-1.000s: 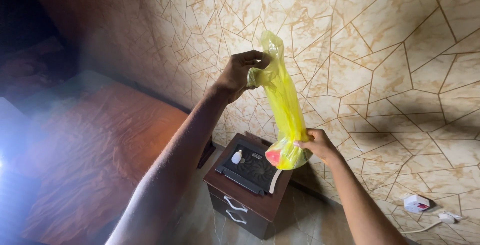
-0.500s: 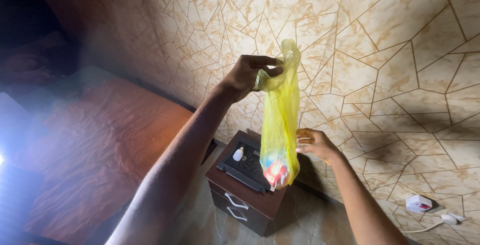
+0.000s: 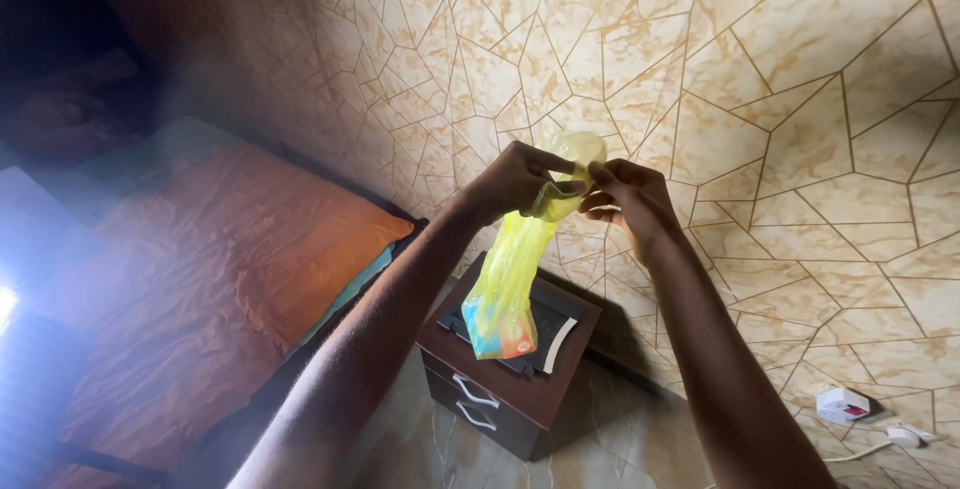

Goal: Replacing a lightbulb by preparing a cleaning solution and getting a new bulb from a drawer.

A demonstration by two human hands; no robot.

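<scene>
While the yellow plastic bag [image 3: 505, 284] hangs in the air above the dark bedside cabinet [image 3: 505, 389], its neck is pinched shut by the left hand [image 3: 515, 181] and by the right hand [image 3: 622, 199], which sits just beside it at three o'clock. Something red and blue is already gathered in the bag's bottom. The neck is bunched, but no knot can be seen.
</scene>
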